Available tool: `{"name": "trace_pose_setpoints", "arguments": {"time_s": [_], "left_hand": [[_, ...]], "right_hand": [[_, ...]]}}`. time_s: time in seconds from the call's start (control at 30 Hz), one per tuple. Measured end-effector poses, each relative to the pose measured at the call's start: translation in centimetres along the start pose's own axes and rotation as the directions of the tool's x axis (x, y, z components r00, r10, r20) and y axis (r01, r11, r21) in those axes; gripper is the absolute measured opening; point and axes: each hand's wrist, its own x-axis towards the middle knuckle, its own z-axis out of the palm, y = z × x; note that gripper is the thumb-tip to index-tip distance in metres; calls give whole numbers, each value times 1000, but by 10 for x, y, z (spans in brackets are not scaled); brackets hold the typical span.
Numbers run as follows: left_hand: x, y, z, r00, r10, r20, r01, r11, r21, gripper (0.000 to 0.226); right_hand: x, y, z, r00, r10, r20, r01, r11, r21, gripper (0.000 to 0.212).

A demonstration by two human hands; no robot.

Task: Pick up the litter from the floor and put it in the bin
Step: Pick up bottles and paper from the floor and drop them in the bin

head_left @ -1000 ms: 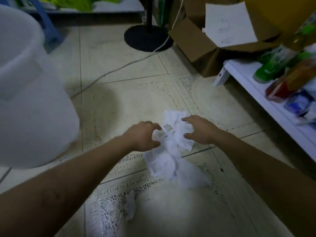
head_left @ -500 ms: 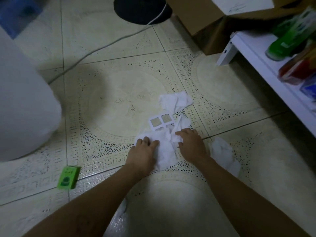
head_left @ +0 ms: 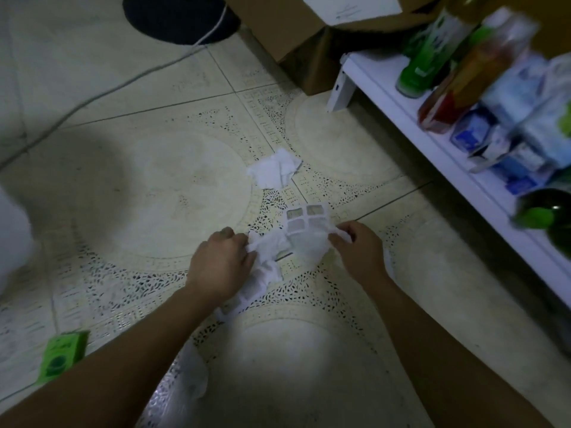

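Observation:
A bunch of white crumpled paper litter (head_left: pixel 296 244) lies on the tiled floor, with a white sheet of cut-out squares (head_left: pixel 304 219) on top. My left hand (head_left: pixel 221 267) grips its left side and my right hand (head_left: pixel 360 251) pinches its right edge. Another crumpled white paper (head_left: pixel 273 172) lies farther off on the floor. A small green box (head_left: pixel 61 355) lies at the lower left, and a clear plastic scrap (head_left: pixel 193 373) sits under my left forearm. The white bin (head_left: pixel 12 239) shows only as a blurred edge at the far left.
A low white shelf (head_left: pixel 432 140) with bottles and packets runs along the right. A brown cardboard box (head_left: pixel 296 29) and a black round stand base (head_left: pixel 179 17) with a white cable (head_left: pixel 108 91) stand at the back.
The view has shifted, pushing the bin almost out at the left. Both hands have closed on the paper bunch and drawn it together on the floor.

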Motion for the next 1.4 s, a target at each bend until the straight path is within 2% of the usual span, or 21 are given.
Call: {"name": "trace_pose_setpoints", "arguments": {"time_s": [0.07, 0.1, 0.17, 0.2, 0.3, 0.4, 0.5, 0.6, 0.67, 0.77, 0.9, 0.97, 1.07, 1.23, 1.3, 1.4], "left_hand": [[3, 12, 0, 1000, 21, -5, -21, 1000, -4, 25], [4, 18, 2, 999, 34, -2, -34, 999, -12, 25], [3, 26, 7, 999, 47, 21, -46, 998, -37, 25], [3, 27, 8, 998, 47, 33, -46, 998, -47, 24], [-1, 28, 10, 995, 26, 93, -18, 996, -88, 18], [-5, 24, 3, 981, -46, 187, 63, 995, -84, 19], [-3, 13, -5, 976, -92, 197, 103, 994, -42, 17], [-3, 2, -19, 977, -125, 171, 127, 992, 1, 15], [-2, -6, -32, 976, -139, 165, 137, 990, 23, 16], [1, -16, -57, 984, -131, 123, 127, 991, 42, 17], [9, -29, -102, 991, -125, 42, 122, 990, 76, 21], [13, -33, -128, 994, -110, 25, 107, 989, 98, 25], [18, -38, -170, 997, -76, 3, 75, 990, 119, 27], [14, -50, -239, 999, -42, -17, 43, 991, 125, 26], [8, -54, -262, 997, -53, -50, 59, 990, 125, 28], [3, -65, -303, 985, -105, -137, 120, 987, 106, 29]], "right_hand": [[-1, 13, -4, 999, 7, -40, -17, 965, -260, 15], [-2, 20, -5, 997, 62, -51, -76, 925, -372, 19], [-7, 30, -8, 977, 212, -16, -201, 897, -393, 23], [-10, 34, -8, 972, 235, 28, -208, 904, -374, 24], [-20, 37, -1, 985, 140, 105, -79, 891, -446, 19], [-27, 25, 12, 980, 31, 198, 43, 933, -357, 16], [-32, 3, 25, 947, -32, 319, 88, 983, -161, 30], [-34, -18, 29, 949, -109, 294, 128, 991, -45, 32], [-32, -33, 29, 947, -142, 287, 163, 985, -50, 23], [-26, -58, 28, 918, -180, 354, 220, 973, -76, 12], [-18, -102, 18, 859, -247, 449, 327, 939, -108, 27], [-15, -129, 10, 814, -288, 504, 364, 930, -57, 24], [-14, -170, 2, 762, -305, 571, 381, 924, -16, 25], [-16, -238, -4, 712, -310, 630, 400, 917, -1, 46], [-18, -269, -7, 678, -332, 655, 434, 901, 7, 39], [-22, -318, -7, 657, -386, 648, 487, 873, 26, 19]]}}
